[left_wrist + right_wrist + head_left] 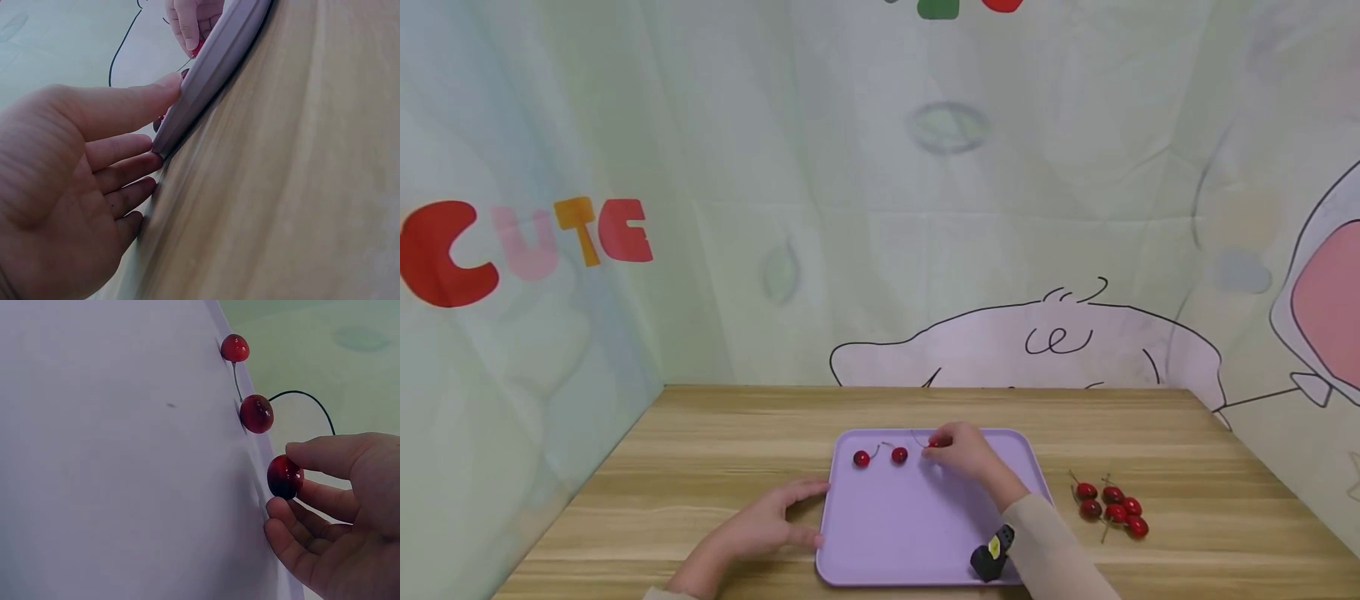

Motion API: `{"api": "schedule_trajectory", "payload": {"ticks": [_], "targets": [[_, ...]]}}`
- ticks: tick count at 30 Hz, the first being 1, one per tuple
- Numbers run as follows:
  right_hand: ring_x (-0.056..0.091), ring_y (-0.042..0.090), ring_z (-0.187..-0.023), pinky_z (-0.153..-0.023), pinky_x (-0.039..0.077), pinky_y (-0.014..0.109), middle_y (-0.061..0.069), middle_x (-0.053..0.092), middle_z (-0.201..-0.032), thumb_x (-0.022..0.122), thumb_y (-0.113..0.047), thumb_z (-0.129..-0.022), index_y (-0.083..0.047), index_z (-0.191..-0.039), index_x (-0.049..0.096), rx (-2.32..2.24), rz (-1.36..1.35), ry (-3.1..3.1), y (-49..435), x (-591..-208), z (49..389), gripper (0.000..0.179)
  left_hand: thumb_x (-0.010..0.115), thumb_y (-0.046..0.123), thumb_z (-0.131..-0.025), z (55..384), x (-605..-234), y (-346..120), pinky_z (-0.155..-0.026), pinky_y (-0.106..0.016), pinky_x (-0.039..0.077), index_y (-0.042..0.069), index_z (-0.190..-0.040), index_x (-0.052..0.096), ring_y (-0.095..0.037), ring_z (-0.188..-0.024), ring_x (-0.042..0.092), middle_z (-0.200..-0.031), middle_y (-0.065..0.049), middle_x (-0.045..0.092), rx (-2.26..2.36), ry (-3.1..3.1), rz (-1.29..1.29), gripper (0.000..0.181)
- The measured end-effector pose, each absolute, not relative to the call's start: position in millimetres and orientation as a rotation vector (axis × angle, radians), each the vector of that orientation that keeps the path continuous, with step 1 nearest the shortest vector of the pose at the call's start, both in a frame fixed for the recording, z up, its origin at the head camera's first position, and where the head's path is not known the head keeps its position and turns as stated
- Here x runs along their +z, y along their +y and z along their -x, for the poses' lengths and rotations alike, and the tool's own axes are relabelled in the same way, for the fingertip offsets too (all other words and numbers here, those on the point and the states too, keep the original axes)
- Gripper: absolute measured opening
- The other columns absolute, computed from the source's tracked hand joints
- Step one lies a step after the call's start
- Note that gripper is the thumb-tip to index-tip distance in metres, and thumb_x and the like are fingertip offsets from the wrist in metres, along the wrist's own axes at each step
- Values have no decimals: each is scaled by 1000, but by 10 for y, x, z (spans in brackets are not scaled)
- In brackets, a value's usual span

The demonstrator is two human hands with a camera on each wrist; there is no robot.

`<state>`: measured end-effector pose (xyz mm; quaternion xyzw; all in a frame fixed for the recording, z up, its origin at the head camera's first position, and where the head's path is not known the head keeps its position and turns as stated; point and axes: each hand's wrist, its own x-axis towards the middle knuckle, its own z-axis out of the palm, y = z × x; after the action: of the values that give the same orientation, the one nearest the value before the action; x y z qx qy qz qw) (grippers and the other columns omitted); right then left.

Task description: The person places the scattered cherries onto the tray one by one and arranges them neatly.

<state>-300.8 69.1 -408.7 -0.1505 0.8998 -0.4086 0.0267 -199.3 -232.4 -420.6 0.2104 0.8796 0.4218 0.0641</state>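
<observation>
A purple tray (895, 533) lies on the wooden table. Along its far edge sit two cherries, one at the left (861, 459) and another (899, 455) beside it, each with a stem. My right hand (966, 452) pinches a third dark red cherry (285, 477) between thumb and fingers at the tray's far side, to the right of those two. At the tray's left edge, my left hand (767, 521) has its fingers extended, the thumb and fingertips touching the rim in the left wrist view. Its palm (62, 237) holds nothing.
Several cherries with stems (1116, 512) lie in a cluster on the wooden table (1210, 475), right of the tray. A black device with a yellow mark (991, 557) is at the right wrist, over the tray's near right corner. A printed curtain (880, 250) hangs behind the table.
</observation>
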Motion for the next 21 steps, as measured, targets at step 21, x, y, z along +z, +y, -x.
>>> {"api": "schedule_trajectory", "payload": {"ticks": [21], "targets": [[55, 16, -74, -64, 48, 28, 3, 64, -81, 73, -18, -84, -1, -95, 71, -1180, 422, 2766, 638, -4121, 3038, 20, 80, 27, -76, 1993, -4211, -2323, -108, -65, 26, -1, -136, 52, -48, -133, 36, -141, -23, 47, 1310, 2629, -631, 72]]}}
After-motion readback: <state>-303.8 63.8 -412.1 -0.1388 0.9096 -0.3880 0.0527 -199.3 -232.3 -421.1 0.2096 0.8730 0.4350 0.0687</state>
